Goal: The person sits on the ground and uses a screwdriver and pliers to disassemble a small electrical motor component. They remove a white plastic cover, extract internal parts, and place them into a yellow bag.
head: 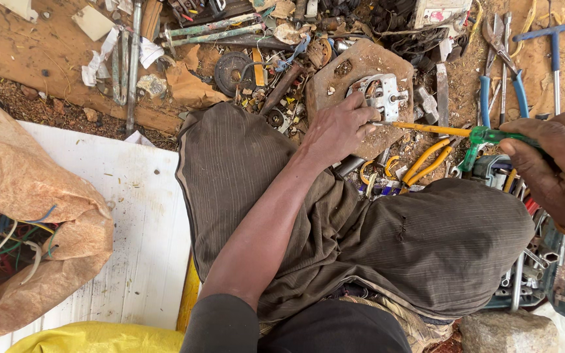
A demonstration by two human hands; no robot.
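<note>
My left hand (339,127) presses down on a small silver metal part (382,93) that lies on a rusty metal plate (351,65). My right hand (560,163) grips the green handle of a screwdriver (456,131) with a yellow shaft. The screwdriver's tip reaches the lower left edge of the metal part, right by my left fingers. My knees in dark striped trousers (361,222) fill the middle of the view.
Scrap parts, rods and wires litter the dirt beyond the plate. Blue-handled pliers (501,72) and yellow-handled pliers (426,160) lie near my right hand. A brown sack of wires (27,216) sits at the left on a white board (132,216). A tool tray (524,281) is at right.
</note>
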